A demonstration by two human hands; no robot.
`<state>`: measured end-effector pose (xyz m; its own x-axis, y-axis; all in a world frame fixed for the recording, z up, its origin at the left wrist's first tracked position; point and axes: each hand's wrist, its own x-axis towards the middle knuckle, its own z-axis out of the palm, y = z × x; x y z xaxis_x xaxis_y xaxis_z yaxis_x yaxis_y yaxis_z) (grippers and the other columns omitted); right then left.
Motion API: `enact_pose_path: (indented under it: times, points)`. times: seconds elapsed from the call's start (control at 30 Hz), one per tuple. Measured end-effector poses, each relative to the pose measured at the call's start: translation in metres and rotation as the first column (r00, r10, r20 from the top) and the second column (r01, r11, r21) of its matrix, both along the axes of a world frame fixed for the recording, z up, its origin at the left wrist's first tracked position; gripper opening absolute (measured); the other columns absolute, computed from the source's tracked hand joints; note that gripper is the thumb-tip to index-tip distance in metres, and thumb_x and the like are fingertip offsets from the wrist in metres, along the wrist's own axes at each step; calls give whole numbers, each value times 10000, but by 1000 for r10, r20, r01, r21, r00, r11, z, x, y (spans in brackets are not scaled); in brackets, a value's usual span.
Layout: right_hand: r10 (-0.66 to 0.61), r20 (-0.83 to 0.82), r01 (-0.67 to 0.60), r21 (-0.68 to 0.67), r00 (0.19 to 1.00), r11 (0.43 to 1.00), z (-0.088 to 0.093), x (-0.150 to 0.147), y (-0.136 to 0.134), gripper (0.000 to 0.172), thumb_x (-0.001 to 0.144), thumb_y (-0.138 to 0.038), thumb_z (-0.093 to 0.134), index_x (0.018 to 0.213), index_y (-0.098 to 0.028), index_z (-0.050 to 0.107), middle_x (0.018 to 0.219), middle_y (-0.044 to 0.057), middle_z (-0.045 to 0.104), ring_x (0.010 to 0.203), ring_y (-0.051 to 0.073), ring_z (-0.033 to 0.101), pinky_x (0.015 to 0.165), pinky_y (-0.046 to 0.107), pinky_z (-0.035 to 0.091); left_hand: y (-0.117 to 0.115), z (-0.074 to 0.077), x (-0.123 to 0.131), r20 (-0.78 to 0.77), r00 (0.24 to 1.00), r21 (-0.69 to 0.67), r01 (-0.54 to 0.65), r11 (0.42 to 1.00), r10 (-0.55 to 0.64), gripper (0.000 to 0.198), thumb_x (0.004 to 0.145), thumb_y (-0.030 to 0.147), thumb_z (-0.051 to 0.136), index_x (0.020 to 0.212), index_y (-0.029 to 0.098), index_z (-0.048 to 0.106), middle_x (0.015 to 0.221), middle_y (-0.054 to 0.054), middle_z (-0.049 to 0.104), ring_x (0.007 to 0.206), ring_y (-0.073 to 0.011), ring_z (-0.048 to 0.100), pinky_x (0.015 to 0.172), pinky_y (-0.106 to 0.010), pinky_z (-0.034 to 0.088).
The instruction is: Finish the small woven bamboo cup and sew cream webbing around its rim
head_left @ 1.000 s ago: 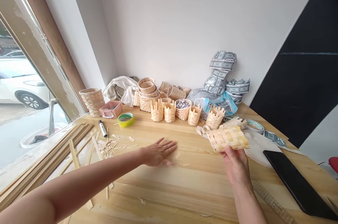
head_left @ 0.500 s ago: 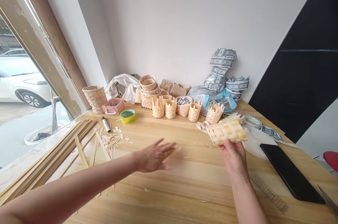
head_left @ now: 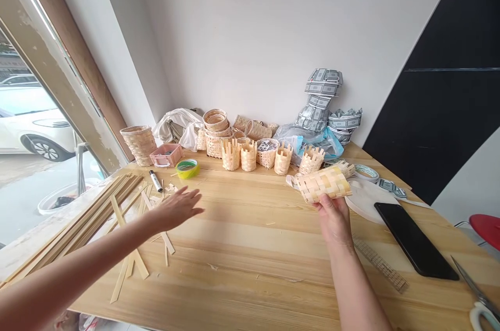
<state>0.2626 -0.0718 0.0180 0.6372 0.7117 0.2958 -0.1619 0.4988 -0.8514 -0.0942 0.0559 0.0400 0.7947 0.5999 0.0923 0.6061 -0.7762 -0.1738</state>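
My right hand (head_left: pixel 333 216) is closed around the lower side of a small woven basket (head_left: pixel 322 184), which it holds tilted on its side above the table. Strip ends stick out at the basket's right end. My left hand (head_left: pixel 177 210) is stretched out over the table with its fingers spread and nothing in them. Beneath and beside it lie small wood-strip offcuts (head_left: pixel 167 190), partly hidden by the hand. Several loose pale strips (head_left: pixel 137 253) cross one another under the left forearm.
Woven baskets (head_left: pixel 249 158) line the table's back, with a pink crate (head_left: pixel 166 155), tape roll (head_left: pixel 187 168) and marker (head_left: pixel 155 181) leftward. Long strips (head_left: pixel 84 227) lie along the left edge. On the right are a ruler (head_left: pixel 380 263), black phone-like slab (head_left: pixel 416 240) and scissors (head_left: pixel 478 294).
My left hand has moved left across the table to the offcuts, fingers still apart. My right hand keeps hold of the basket. The view has shifted slightly, bringing the scissors further in.
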Motion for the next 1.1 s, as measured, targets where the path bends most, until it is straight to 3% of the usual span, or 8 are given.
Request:
enact_pose_path:
  times: [0.17,0.33,0.5,0.7,0.8,0.87,0.97,1.1]
  points:
    - [-10,6,10,9,1000,1000,1,1,-5,510,653,-356,661,1128,-240,519,1087,61,583,912,183,538,630,261,429,-62,-5,106,48,892,-290,443,848,-450,622,871,503,248,1346,101,246,1407,-135,243,1298,-195,232,1081,-379,99]
    - [-19,1,19,-3,1000,1000,-2,3,-3,514,642,-360,672,1123,-252,527,1096,54,579,888,167,546,622,249,425,-80,-22,153,77,841,-365,523,770,-536,650,849,535,281,1365,150,195,1415,-113,244,1302,-231,215,1071,-441,80]
    - [-2,-3,2,-15,1000,1000,-2,2,-2,525,618,-381,687,1104,-248,541,1077,57,593,912,185,545,639,269,431,-54,-26,100,42,904,-346,412,843,-425,634,856,526,271,1368,164,181,1416,-110,234,1306,-208,209,1075,-420,61]
    - [20,-11,-20,-15,1000,1000,2,-1,-3,518,610,-371,692,1091,-240,550,1077,58,594,913,189,544,626,262,429,-8,-4,-2,-147,982,-159,-141,977,118,534,858,482,339,1201,98,477,1232,-182,503,1157,-268,453,1032,-475,180]
    - [27,-8,-27,-10,1000,1000,3,-2,-3,528,618,-368,685,1111,-251,537,1105,52,579,930,190,538,623,255,427,-15,7,2,-108,980,-113,-182,977,170,553,872,475,296,1237,82,430,1284,-203,437,1190,-284,410,1029,-497,168]
    - [27,-1,-27,-6,1000,1000,4,-2,-3,531,620,-365,683,1118,-259,533,1111,49,576,936,188,535,628,255,427,-38,7,36,-19,998,-197,58,979,-63,578,878,476,264,1307,94,330,1363,-164,332,1276,-247,279,1059,-448,145]
    - [16,12,-16,-10,1000,1000,3,-2,-4,526,622,-368,682,1114,-259,535,1118,52,572,932,188,537,627,256,429,-80,-5,104,84,887,-313,456,833,-454,618,870,494,266,1355,114,222,1417,-122,223,1304,-200,214,1086,-386,101]
    - [-12,20,12,-22,1000,1000,0,1,-3,516,623,-376,676,1102,-245,538,1134,64,562,909,190,544,600,249,424,-100,-26,154,95,838,-351,534,769,-538,683,841,543,294,1358,104,216,1404,-132,264,1299,-229,223,1081,-412,119]
